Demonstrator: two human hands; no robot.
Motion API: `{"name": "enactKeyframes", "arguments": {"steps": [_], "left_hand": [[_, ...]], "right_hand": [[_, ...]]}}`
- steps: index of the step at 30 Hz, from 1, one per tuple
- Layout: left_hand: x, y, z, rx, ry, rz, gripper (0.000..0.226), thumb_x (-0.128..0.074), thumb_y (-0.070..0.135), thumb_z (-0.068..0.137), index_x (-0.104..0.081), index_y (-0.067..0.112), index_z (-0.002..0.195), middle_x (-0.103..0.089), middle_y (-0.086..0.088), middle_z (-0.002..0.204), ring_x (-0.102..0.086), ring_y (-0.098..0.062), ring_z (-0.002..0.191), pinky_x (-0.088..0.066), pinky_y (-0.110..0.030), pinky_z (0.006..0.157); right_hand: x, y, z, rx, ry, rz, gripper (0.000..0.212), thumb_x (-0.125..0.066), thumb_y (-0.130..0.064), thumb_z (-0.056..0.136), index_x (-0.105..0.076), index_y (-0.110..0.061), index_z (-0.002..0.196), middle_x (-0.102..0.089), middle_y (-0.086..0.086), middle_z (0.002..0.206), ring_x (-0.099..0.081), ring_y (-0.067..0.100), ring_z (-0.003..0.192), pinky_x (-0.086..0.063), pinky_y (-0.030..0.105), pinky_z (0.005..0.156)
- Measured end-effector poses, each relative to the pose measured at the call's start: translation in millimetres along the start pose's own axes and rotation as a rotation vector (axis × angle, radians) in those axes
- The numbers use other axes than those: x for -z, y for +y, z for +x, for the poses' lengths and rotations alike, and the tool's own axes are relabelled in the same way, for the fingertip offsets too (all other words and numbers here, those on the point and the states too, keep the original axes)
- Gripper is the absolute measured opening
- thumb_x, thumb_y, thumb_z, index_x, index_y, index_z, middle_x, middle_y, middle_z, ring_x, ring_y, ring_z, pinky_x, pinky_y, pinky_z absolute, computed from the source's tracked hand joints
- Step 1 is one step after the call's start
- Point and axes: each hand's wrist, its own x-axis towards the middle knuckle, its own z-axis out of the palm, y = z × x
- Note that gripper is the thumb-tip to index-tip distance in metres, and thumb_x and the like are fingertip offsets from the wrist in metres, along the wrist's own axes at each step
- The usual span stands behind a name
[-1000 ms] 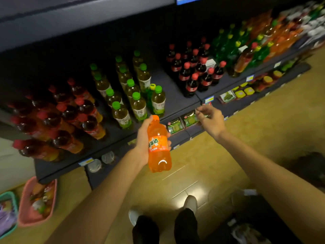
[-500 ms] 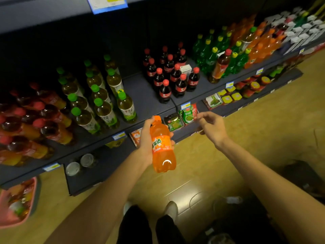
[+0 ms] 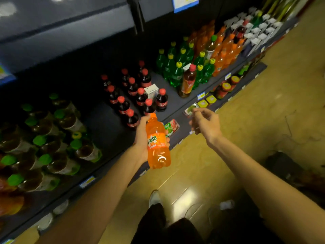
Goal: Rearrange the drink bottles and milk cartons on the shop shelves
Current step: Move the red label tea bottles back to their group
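Note:
My left hand [image 3: 141, 138] grips an orange soda bottle [image 3: 157, 143] upright in front of the dark shelf [image 3: 177, 101], just below the cola bottles [image 3: 133, 95]. My right hand [image 3: 204, 123] hovers to the right of it with loosely curled fingers and holds nothing. Farther right on the shelf stand green soda bottles [image 3: 175, 67] and a group of orange soda bottles [image 3: 223, 53]. A red-capped tea bottle [image 3: 189, 80] stands among the green ones. A small white carton [image 3: 150, 90] sits among the colas.
Green-capped tea bottles [image 3: 52, 147] fill the shelf at the left. White milk cartons [image 3: 255, 29] line the far right. A lower shelf [image 3: 246, 80] holds small packs and jars. My feet stand on the wooden floor [image 3: 263, 138]. A dark bag [image 3: 288, 169] lies at the right.
The view has swung right along the shelf, bringing the cola, green and orange bottles closer. My left hand still carries the orange bottle; my right hand stays free beside it.

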Motion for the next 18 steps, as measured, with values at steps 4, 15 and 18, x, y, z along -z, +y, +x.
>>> {"name": "enactKeyframes", "arguments": {"steps": [4,15,18], "left_hand": [[-51.0,11.9,39.8,0.025,-0.063,0.037,0.051,-0.052,0.06,0.085,-0.062,0.011,0.078,-0.061,-0.012,0.069,-0.059,-0.024,0.049,-0.051,-0.027,0.051],[-178.9,15.4,150.0,0.117,-0.107,0.111,0.051,-0.057,0.061,0.081,-0.064,0.011,0.08,-0.064,-0.012,0.073,-0.058,-0.027,0.056,-0.05,-0.033,0.057],[-218.1,12.2,179.1,0.123,-0.074,0.065,0.052,-0.054,0.062,0.083,-0.064,0.01,0.08,-0.064,-0.012,0.073,-0.06,-0.027,0.055,-0.052,-0.033,0.057]], "right_hand": [[47.1,-5.9,36.6,-0.027,0.108,-0.009,0.011,-0.048,-0.01,0.101,-0.058,-0.006,0.1,-0.057,0.009,0.062,-0.046,0.007,0.032,-0.032,0.017,0.034],[170.9,-8.6,150.1,-0.099,0.197,-0.02,0.013,-0.05,-0.017,0.102,-0.059,-0.008,0.1,-0.059,0.007,0.066,-0.048,0.01,0.037,-0.035,0.02,0.038],[207.0,-14.6,192.2,-0.106,0.175,-0.028,0.013,-0.05,-0.017,0.102,-0.059,-0.008,0.1,-0.059,0.007,0.067,-0.048,0.009,0.038,-0.036,0.02,0.038]]}}
